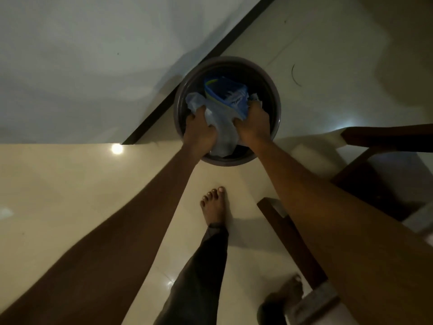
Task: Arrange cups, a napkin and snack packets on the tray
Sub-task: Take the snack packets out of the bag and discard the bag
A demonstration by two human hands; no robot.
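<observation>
A round dark bin (273, 95) stands on the floor against the wall. Over its mouth, my left hand (199, 132) and my right hand (254, 121) both grip a pale, thin plastic bag (221, 127). A blue snack packet (226, 96) with light lettering sits in the bag's open top, between my hands. No tray, cups or napkin show in the head view.
The pale wall (82, 66) with a dark skirting strip (199, 66) runs diagonally behind the bin. Dark wooden furniture (375, 146) stands at the right, with a wooden edge (290, 238) beside my right arm. My bare feet (215, 207) stand on glossy cream floor tiles.
</observation>
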